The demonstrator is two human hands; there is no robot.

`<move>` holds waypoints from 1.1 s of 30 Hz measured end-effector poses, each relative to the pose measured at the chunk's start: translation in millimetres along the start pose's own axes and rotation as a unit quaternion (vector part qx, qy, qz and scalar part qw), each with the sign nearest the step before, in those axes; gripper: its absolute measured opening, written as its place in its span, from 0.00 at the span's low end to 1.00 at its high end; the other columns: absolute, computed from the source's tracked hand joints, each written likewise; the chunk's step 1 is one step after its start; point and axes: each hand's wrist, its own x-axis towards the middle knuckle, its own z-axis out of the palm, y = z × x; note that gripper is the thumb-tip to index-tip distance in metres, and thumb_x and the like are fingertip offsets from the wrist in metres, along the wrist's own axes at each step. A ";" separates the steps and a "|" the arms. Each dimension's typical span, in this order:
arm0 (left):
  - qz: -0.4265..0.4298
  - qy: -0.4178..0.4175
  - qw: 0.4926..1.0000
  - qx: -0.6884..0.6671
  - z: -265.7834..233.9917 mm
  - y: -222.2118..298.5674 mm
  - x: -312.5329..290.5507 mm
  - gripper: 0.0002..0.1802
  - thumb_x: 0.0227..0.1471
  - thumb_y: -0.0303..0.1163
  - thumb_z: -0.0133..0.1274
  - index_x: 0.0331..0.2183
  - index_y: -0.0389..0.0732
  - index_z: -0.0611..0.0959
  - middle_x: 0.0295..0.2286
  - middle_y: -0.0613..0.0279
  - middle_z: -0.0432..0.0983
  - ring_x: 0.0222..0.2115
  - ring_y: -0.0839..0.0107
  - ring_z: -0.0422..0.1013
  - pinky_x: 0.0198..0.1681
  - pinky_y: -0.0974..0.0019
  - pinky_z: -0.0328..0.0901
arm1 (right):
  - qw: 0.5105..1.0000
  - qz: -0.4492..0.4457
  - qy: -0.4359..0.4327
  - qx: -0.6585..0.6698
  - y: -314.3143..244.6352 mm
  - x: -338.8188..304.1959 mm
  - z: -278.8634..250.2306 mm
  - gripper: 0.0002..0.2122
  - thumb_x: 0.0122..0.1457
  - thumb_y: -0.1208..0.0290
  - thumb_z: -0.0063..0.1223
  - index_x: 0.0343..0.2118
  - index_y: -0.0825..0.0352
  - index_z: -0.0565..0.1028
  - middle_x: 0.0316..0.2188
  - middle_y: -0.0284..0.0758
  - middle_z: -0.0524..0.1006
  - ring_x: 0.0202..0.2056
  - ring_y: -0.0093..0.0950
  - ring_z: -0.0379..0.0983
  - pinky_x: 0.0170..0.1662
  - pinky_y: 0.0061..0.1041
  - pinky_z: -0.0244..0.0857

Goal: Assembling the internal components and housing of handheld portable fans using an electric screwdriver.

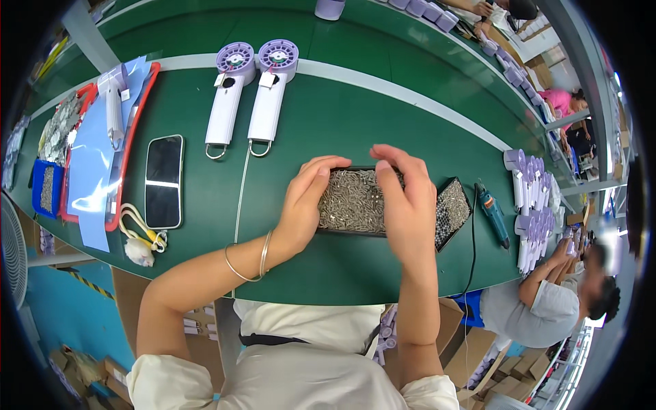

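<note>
A black tray of small silver screws [352, 201] lies on the green work table in front of me. My left hand [304, 201] wraps round its left end, thumb along the rim and fingers at the far corner. At the opposite end my right hand [411, 205] holds the tray, with the thumb over the screws and the fingers bent past the far edge. Right of that hand is a second, smaller black tray [452, 213] with screws and dark round parts. Two white handheld fans [229, 102] with purple round heads lie beyond the trays.
A teal electric screwdriver [493, 215] with a black cord lies at the right, beside stacked purple-and-white fans [529, 205]. To the left are a phone [164, 183], a corded charm [140, 249], a red tray [133, 157] under blue sheets and a blue bin [46, 188]. A co-worker [547, 301] sits at right.
</note>
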 end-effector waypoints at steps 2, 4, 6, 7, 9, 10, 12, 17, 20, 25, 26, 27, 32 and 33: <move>0.007 -0.003 1.000 0.013 -1.5 -0.6 2.6 0.20 0.64 0.34 0.35 0.43 0.33 0.79 0.45 0.55 0.72 0.50 0.64 0.63 0.57 0.65 0.54 | 0.999 0.027 -0.011 0.017 1.9 2.6 0.3 0.13 0.59 0.70 0.48 0.41 0.73 0.76 0.38 0.46 0.77 0.45 0.39 0.69 0.49 0.33 0.63; 0.013 0.004 1.000 0.011 -2.9 -2.9 3.5 0.20 0.64 0.34 0.35 0.43 0.33 0.79 0.45 0.55 0.72 0.50 0.64 0.63 0.57 0.65 0.54 | 1.000 -0.026 -0.001 0.002 10.7 3.1 3.3 0.13 0.60 0.70 0.46 0.42 0.72 0.76 0.38 0.46 0.76 0.43 0.39 0.71 0.48 0.33 0.63; 0.015 0.004 1.000 0.009 -1.2 -3.0 0.1 0.20 0.64 0.34 0.36 0.43 0.33 0.79 0.45 0.55 0.72 0.50 0.64 0.63 0.57 0.65 0.54 | 0.999 -0.047 0.005 -0.007 16.4 -1.1 2.9 0.12 0.60 0.71 0.46 0.42 0.72 0.76 0.38 0.47 0.75 0.42 0.39 0.71 0.48 0.33 0.64; 0.014 0.005 1.000 0.021 0.0 -2.7 -1.4 0.20 0.64 0.34 0.36 0.43 0.33 0.79 0.45 0.56 0.72 0.50 0.64 0.63 0.57 0.65 0.54 | 0.999 -0.039 0.009 0.005 18.7 -3.0 2.7 0.12 0.61 0.71 0.45 0.42 0.72 0.76 0.38 0.47 0.76 0.42 0.39 0.71 0.48 0.32 0.64; 0.015 0.009 0.999 0.032 0.6 -1.9 1.2 0.19 0.64 0.34 0.36 0.43 0.33 0.79 0.45 0.56 0.72 0.49 0.64 0.64 0.57 0.64 0.54 | 0.999 -0.012 0.010 0.037 11.8 -6.7 2.1 0.12 0.61 0.71 0.45 0.42 0.71 0.76 0.39 0.45 0.76 0.43 0.38 0.72 0.47 0.30 0.64; 0.024 0.009 0.999 0.041 0.6 -1.4 3.9 0.19 0.64 0.34 0.36 0.43 0.33 0.79 0.45 0.55 0.72 0.49 0.63 0.64 0.57 0.64 0.54 | 0.999 -0.005 0.003 0.045 15.2 -0.1 0.7 0.12 0.61 0.71 0.44 0.42 0.71 0.77 0.39 0.45 0.76 0.43 0.36 0.72 0.47 0.30 0.64; 0.032 0.007 0.998 0.050 0.4 -2.1 2.9 0.19 0.64 0.34 0.36 0.43 0.33 0.79 0.45 0.55 0.73 0.49 0.63 0.64 0.56 0.64 0.55 | 0.995 0.043 -0.010 0.090 20.2 8.2 -1.7 0.13 0.62 0.72 0.43 0.42 0.71 0.77 0.40 0.44 0.76 0.42 0.33 0.73 0.48 0.28 0.63; 0.050 0.012 0.994 0.093 2.3 -1.6 2.8 0.20 0.64 0.35 0.36 0.42 0.34 0.80 0.44 0.54 0.73 0.48 0.62 0.64 0.56 0.63 0.55 | 0.992 0.028 0.008 0.123 33.4 2.6 2.3 0.13 0.62 0.73 0.42 0.42 0.71 0.77 0.41 0.42 0.76 0.43 0.32 0.72 0.49 0.26 0.63; 0.052 -0.008 0.990 0.133 1.2 -2.3 -1.0 0.20 0.64 0.36 0.37 0.45 0.32 0.78 0.46 0.51 0.72 0.51 0.58 0.63 0.58 0.61 0.54 | 0.989 0.034 0.002 0.141 39.2 -2.2 1.6 0.13 0.62 0.73 0.41 0.44 0.72 0.76 0.42 0.41 0.76 0.46 0.30 0.71 0.52 0.26 0.61; 0.109 -0.075 0.942 0.310 2.9 -6.2 8.6 0.24 0.65 0.39 0.36 0.54 0.32 0.70 0.56 0.47 0.63 0.63 0.54 0.50 0.65 0.57 0.43 | 0.961 0.073 0.046 0.263 66.1 -19.0 7.5 0.16 0.63 0.72 0.37 0.45 0.75 0.75 0.47 0.41 0.76 0.52 0.29 0.68 0.58 0.26 0.54; 0.138 -0.098 0.917 0.360 2.5 -5.9 14.4 0.25 0.65 0.39 0.36 0.56 0.32 0.68 0.59 0.46 0.60 0.65 0.52 0.45 0.66 0.55 0.40 | 0.955 0.077 0.073 0.276 68.0 -23.2 10.9 0.17 0.62 0.72 0.36 0.45 0.77 0.74 0.48 0.44 0.76 0.53 0.31 0.68 0.61 0.27 0.52; 0.140 -0.104 0.915 0.364 3.7 -5.4 17.6 0.25 0.65 0.39 0.36 0.56 0.32 0.68 0.59 0.46 0.60 0.65 0.52 0.45 0.66 0.55 0.40 | 0.950 0.074 0.084 0.290 75.5 -26.4 11.7 0.17 0.62 0.71 0.37 0.46 0.76 0.74 0.49 0.43 0.75 0.55 0.31 0.66 0.62 0.28 0.50; 0.135 -0.189 0.916 0.328 3.4 0.5 34.8 0.26 0.65 0.40 0.35 0.54 0.30 0.70 0.59 0.46 0.60 0.65 0.52 0.46 0.66 0.54 0.41 | 0.938 0.069 0.088 0.327 92.8 -33.0 12.1 0.15 0.64 0.72 0.38 0.50 0.71 0.71 0.52 0.39 0.72 0.57 0.29 0.63 0.62 0.26 0.49; 0.149 -0.188 0.911 0.335 3.7 -0.3 39.6 0.26 0.65 0.40 0.35 0.53 0.30 0.72 0.57 0.46 0.63 0.64 0.52 0.47 0.65 0.55 0.44 | 0.938 0.079 0.078 0.328 95.0 -31.2 11.6 0.15 0.65 0.72 0.37 0.50 0.71 0.71 0.52 0.39 0.72 0.57 0.29 0.62 0.62 0.26 0.48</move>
